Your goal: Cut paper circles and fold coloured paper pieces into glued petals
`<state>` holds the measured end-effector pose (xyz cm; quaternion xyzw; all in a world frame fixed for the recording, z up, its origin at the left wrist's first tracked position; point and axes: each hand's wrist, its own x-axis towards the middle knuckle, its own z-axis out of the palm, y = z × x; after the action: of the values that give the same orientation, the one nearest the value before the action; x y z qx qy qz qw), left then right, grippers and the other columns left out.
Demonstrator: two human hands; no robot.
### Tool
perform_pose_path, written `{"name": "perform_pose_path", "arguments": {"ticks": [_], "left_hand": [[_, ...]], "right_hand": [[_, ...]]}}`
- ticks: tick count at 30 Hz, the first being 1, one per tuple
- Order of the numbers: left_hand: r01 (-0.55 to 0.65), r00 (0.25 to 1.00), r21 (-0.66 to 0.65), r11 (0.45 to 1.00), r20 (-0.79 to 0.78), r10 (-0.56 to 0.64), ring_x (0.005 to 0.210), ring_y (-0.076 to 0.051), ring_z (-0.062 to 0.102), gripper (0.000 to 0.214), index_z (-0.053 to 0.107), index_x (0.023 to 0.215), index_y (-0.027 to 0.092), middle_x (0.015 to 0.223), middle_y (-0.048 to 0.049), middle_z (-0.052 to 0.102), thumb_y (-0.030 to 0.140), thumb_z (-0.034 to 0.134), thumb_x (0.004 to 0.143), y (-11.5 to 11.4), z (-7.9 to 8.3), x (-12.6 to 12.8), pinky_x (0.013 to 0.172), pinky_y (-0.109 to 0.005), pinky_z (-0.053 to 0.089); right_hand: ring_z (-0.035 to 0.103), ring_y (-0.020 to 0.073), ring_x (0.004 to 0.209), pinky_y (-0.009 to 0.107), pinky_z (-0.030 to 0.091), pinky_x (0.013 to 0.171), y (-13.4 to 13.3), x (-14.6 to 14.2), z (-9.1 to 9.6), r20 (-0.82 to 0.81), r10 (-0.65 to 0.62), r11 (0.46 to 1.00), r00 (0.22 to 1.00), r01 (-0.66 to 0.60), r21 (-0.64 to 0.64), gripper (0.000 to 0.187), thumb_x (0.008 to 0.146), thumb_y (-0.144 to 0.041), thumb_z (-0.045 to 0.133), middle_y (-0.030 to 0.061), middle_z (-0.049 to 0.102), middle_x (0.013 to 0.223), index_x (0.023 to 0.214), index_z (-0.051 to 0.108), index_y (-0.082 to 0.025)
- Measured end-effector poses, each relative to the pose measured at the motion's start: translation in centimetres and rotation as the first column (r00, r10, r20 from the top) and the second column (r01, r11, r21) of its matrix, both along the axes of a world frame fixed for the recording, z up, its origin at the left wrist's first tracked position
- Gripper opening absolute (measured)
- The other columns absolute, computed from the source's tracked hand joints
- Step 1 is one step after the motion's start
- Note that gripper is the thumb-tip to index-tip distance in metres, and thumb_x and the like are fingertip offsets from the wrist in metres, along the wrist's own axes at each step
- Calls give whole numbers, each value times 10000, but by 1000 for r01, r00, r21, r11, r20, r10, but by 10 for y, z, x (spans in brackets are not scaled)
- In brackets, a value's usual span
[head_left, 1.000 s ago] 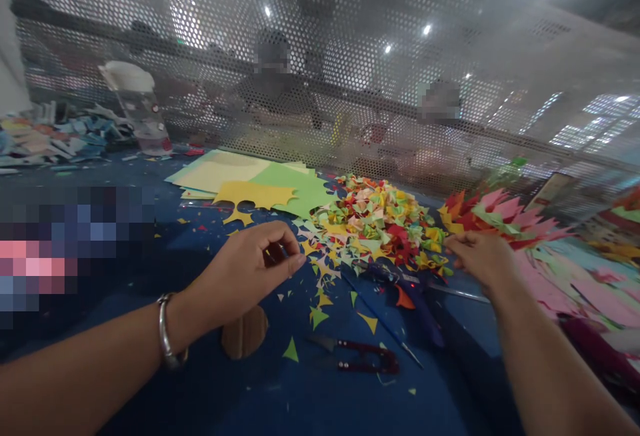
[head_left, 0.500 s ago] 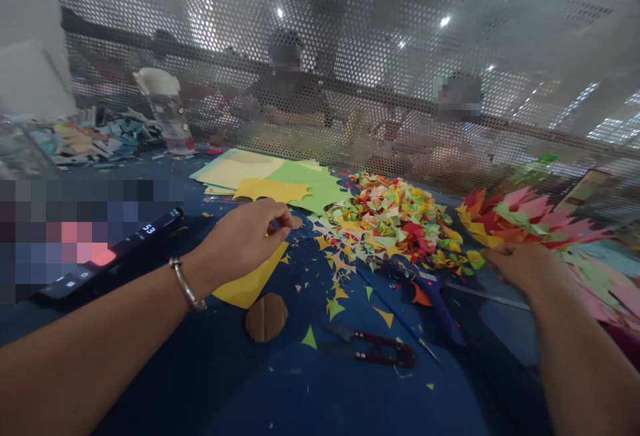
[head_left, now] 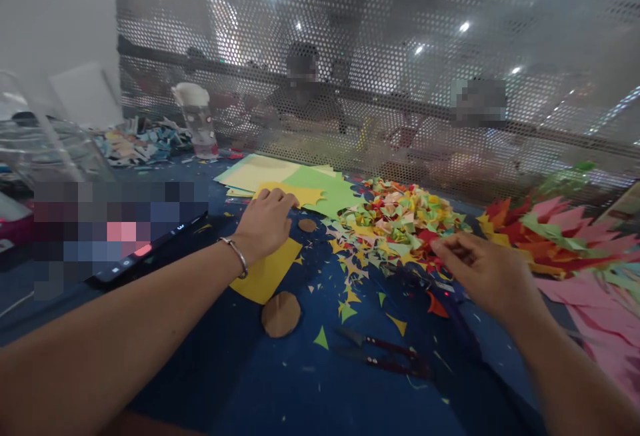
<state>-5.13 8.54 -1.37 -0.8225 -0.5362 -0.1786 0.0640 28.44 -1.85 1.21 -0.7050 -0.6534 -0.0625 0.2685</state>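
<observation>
My left hand (head_left: 267, 223) is over the yellow paper sheet (head_left: 273, 273), its fingers bent together at the scalloped yellow paper strip (head_left: 313, 195). Its fingertips are partly hidden, so I cannot tell what they hold. My right hand (head_left: 487, 269) has thumb and forefinger pinched at the right edge of a pile of small coloured paper pieces (head_left: 395, 216). Whatever is between those fingertips is too small to make out. Below this hand lies a dark blue glue gun (head_left: 463, 323). Thread snips (head_left: 390, 353) and a round cardboard disc (head_left: 281, 315) lie in front.
A smaller disc (head_left: 307, 225) lies beside my left hand. Green paper (head_left: 333, 193) is stacked behind. At left are a phone (head_left: 150, 256) and a cup (head_left: 197, 123). A pointed paper flower (head_left: 545, 233) and pink paper (head_left: 600, 323) sit right. A perforated screen (head_left: 350, 103) closes the back.
My right hand has moved left from the paper flower to the pile's edge. My left hand has shifted forward onto the yellow strip. A thin blue stick near the snips no longer shows.
</observation>
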Motion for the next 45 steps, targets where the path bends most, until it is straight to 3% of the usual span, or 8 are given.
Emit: {"name": "perform_pose_path", "arguments": {"ticks": [8,15,24,27,31,35,40,45], "left_hand": [[3,996,22,1000,-86,-1,1128,-339,492,385,621,1180,132,1154,-188,644,137,467,826,26,10,17,896,-446,400],[-8,998,-4,1000,-56,8,927,-327,616,236,749,806,138,833,-188,720,162,514,784,43,13,25,818,-407,408],[144,908,296,944,339,-245,726,-173,596,232,649,1013,189,830,-38,679,300,472,911,-20,74,22,648,-277,402],[344,798,51,938,510,-320,546,-116,506,163,637,896,192,641,14,590,322,541,886,-36,71,26,536,-243,374],[581,627,-174,795,718,-301,601,-124,558,157,622,920,194,704,4,613,335,562,884,-45,50,32,542,-237,447],[613,604,7,790,641,-474,778,-144,624,124,676,930,190,869,-26,686,199,565,875,-60,47,35,706,-261,504],[669,566,324,669,362,-741,900,-173,602,161,690,925,191,935,-48,699,159,533,915,-76,53,35,860,-318,493],[760,590,313,570,35,-806,941,-185,577,262,666,944,193,1022,-66,700,109,417,948,-81,42,42,857,-314,498]], "right_hand": [[524,138,451,262,398,489,-5,-16,-6,-46,144,989,989,-142,44,306,879,-457,557,-6,625,564,697,634,-223],[528,136,455,257,394,489,-4,-16,-7,-40,176,984,984,-176,11,311,865,-471,570,-6,629,573,709,649,-214],[506,129,476,244,392,484,-8,-22,-7,-77,236,971,969,-238,-11,319,872,-467,564,-11,602,571,746,671,-193],[530,133,506,241,409,493,-11,-30,-6,-170,271,962,947,-274,9,299,869,-464,581,-5,611,608,780,667,-192],[541,116,445,230,422,442,-17,-45,1,-386,300,938,872,-343,-47,318,871,-496,591,-6,609,636,892,662,-186],[534,105,432,220,431,431,-24,-59,5,-556,330,906,763,-421,-41,351,863,-504,614,-11,618,644,1015,664,-191],[481,109,411,221,375,419,-28,-64,-2,-740,292,883,606,-467,-33,414,881,-547,576,-9,552,469,704,648,-180],[515,122,457,231,400,424,-26,-65,-8,-914,212,889,347,-457,32,373,861,-560,602,-7,602,605,775,630,-199]]}}
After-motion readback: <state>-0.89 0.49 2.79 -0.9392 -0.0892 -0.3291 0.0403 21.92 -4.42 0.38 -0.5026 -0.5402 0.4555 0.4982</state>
